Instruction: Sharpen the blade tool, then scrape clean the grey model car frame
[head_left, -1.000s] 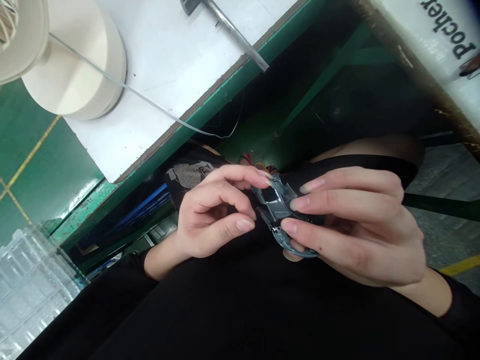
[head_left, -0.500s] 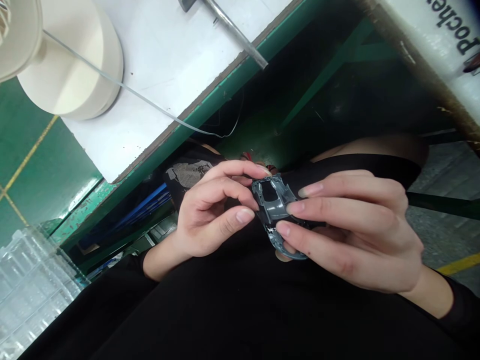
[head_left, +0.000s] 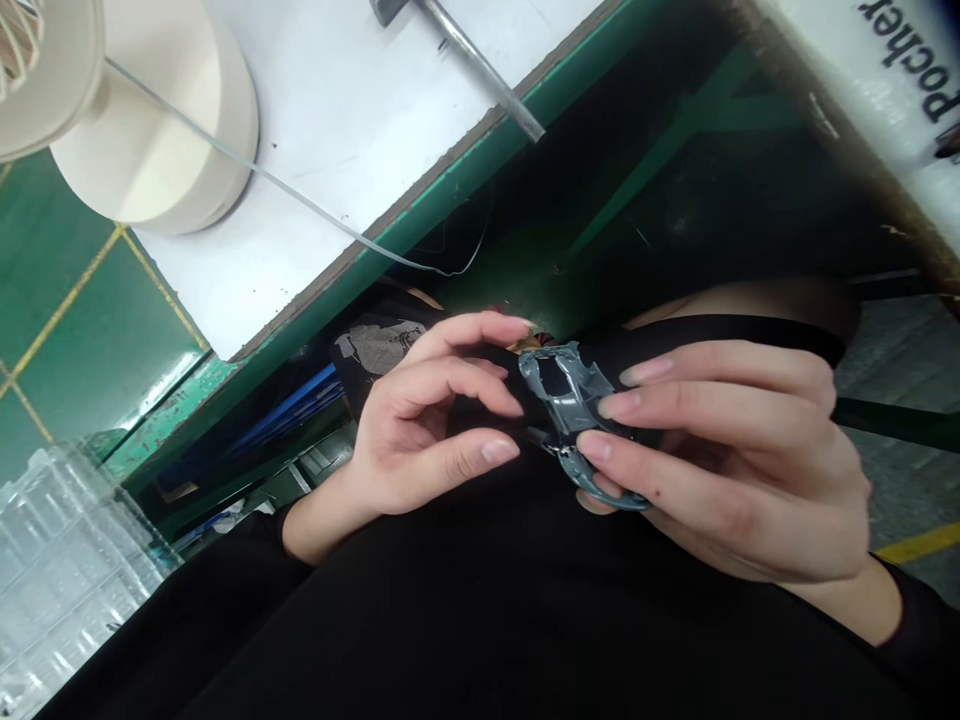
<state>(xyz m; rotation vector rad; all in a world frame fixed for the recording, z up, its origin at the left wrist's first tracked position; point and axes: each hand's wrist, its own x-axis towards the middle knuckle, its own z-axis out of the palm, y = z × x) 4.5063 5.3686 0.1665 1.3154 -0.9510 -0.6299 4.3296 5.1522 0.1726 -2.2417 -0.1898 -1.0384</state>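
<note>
A grey-blue plastic model car body shell (head_left: 577, 415) with an open window gap sits between my hands, tilted, above my dark lap. My right hand (head_left: 720, 450) grips it, two fingertips on its top and the thumb tucked behind its lower curve. My left hand (head_left: 427, 410) stands with curled fingers at the shell's left edge. Its index tip and thumb lie close to the edge, but I cannot tell if they press on it. A small dark part may lie by that edge, half hidden in shadow.
A white tabletop (head_left: 322, 150) with a green edge runs across the upper left, holding a cream round-based fan (head_left: 150, 130) and a metal rod (head_left: 480, 75). A clear ribbed plastic tray (head_left: 67, 590) lies at lower left. A white printed box (head_left: 892, 70) is at upper right.
The shell has rotated slightly in my fingers, and both hands have shifted a little to the right in view. My left fingers sit slightly further from the shell.
</note>
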